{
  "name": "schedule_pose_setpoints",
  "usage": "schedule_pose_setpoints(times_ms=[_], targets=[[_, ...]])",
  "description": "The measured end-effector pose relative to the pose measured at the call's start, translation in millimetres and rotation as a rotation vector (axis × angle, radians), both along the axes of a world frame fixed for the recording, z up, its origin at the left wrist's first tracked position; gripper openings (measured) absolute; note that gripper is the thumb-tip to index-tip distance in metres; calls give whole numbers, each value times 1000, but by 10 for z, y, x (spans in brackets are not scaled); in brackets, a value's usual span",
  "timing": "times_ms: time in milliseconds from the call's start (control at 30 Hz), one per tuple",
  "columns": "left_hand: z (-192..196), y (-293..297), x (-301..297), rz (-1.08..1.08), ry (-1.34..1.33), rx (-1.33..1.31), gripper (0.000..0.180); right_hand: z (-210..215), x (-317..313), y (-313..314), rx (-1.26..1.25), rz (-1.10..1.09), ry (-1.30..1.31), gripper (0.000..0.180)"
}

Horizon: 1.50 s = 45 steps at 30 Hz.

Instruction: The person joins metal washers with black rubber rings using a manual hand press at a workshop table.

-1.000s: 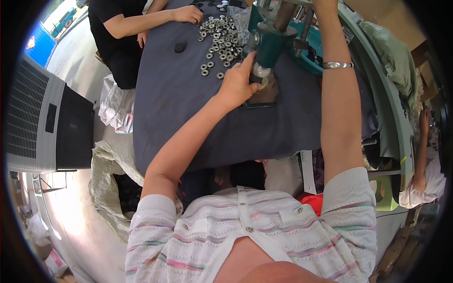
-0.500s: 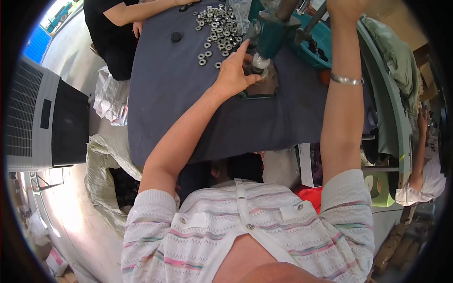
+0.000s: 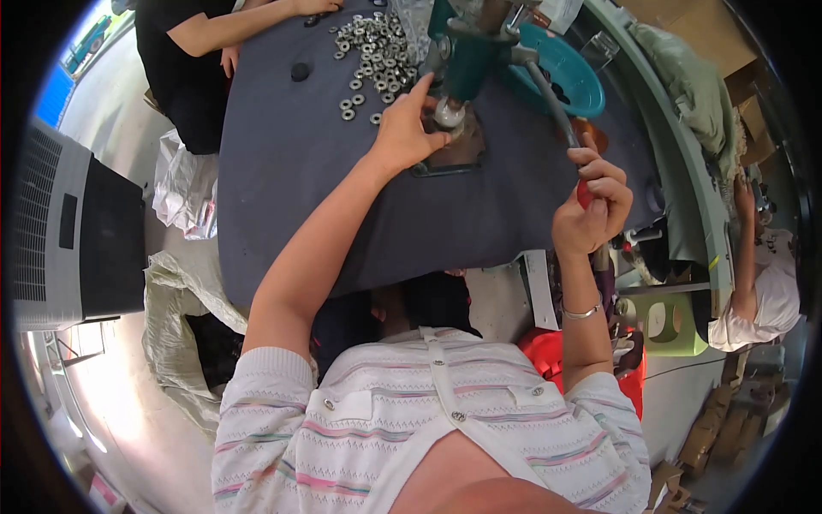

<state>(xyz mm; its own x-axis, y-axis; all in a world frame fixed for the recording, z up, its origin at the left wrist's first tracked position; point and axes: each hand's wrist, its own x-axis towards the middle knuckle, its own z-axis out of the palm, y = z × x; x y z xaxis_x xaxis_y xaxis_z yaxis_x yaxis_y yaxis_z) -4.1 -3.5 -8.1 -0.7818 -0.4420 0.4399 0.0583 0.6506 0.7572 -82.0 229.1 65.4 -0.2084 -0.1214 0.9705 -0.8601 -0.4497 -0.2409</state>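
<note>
"Why's the right hand [image 3: 595,210] out there?"
"Its fingers clamp the red-gripped grey metal lever [image 3: 552,103] of the dark-green metal press [image 3: 469,68] on the grey-clothed counter [image 3: 505,206], presumably for leverage."
"And the left hand [image 3: 401,133]?"
"Thumb and forefinger spread apart beside the press's whitish rounded tip [image 3: 449,114], probably for steadying; whether they touch anything, I can't tell."

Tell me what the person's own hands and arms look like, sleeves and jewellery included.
The left hand and right hand wear no gloves. The short white knit sleeves have thin pink and greenish stripes, with a ribbed left cuff. A silver bracelet circles the right forearm.
</note>
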Motion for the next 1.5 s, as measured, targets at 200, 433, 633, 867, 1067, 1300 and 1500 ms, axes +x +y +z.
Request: schedule_pose_setpoints(times_ms=[200,433,633,867,1067,1300,1500], targets=[[6,26,30,25,84,-6,93,1109,-154,-434,-107,250,-200,19],[-40,31,163,4,165,336,68,1737,-792,-1513,-103,227,-579,16],[526,-182,1692,277,227,244,37,1655,-1367,-1965,-107,41,-322,19],[389,-305,4118,921,-219,174,40,1717,-1730,-1995,34,36,-459,24],[493,-316,3529,826,-83,-315,37,1670,-1725,-1954,10,12,-415,29],[209,-1390,1525,433,80,-507,39,1718,-1104,-1889,-3,115,-254,17],[-323,-1957,670,480,-28,-605,51,1669,-1357,-1872,-4,46,-261,16]])
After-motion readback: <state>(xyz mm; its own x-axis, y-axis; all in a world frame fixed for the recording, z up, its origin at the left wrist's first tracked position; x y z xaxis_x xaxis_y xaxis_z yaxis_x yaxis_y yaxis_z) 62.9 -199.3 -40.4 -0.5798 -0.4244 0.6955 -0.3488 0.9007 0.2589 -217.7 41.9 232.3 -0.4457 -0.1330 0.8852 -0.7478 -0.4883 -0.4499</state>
